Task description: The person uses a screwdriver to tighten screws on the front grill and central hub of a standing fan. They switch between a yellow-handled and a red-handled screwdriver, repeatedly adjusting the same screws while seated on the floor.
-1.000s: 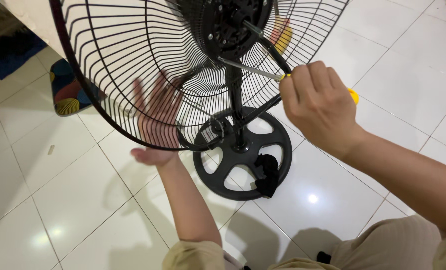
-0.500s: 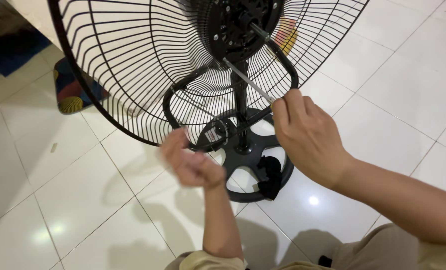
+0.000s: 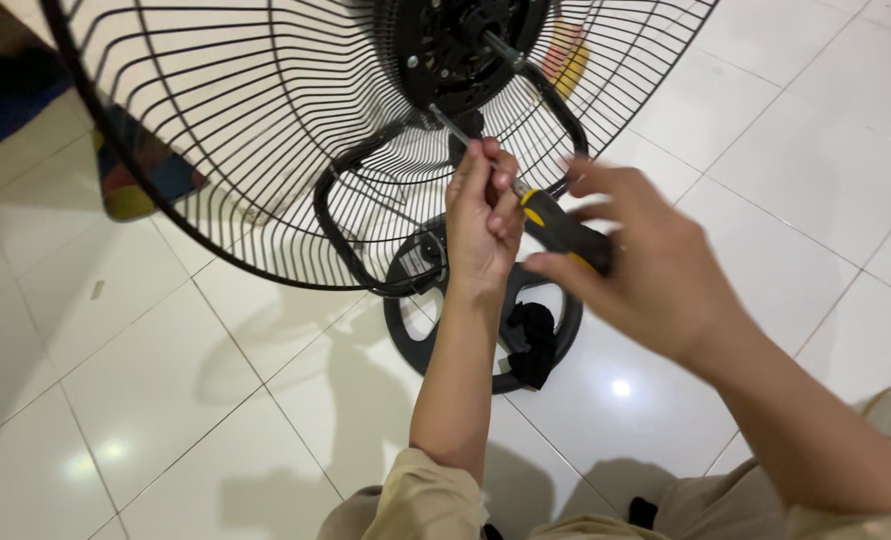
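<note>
Head view: screwdriver [image 3: 555,225], black-and-yellow handle, lies mid-scene with its shaft angled up-left toward the motor housing [image 3: 455,45]. Left hand [image 3: 480,225] pinches the shaft; right hand [image 3: 645,265] grasps the handle. Wire fan guard [image 3: 215,150] spreads far left. Round black base [image 3: 415,330] rests on white floor tiles [image 3: 115,400].

1. Fan grille [image 3: 215,150]: thin black metal wire, slightly shiny.
2. Screwdriver [image 3: 555,225]: bare metal shaft, matt black and yellow handle.
3. Floor [image 3: 115,400]: glossy white tiles.
4. Fan base [image 3: 415,330]: matt black.
</note>
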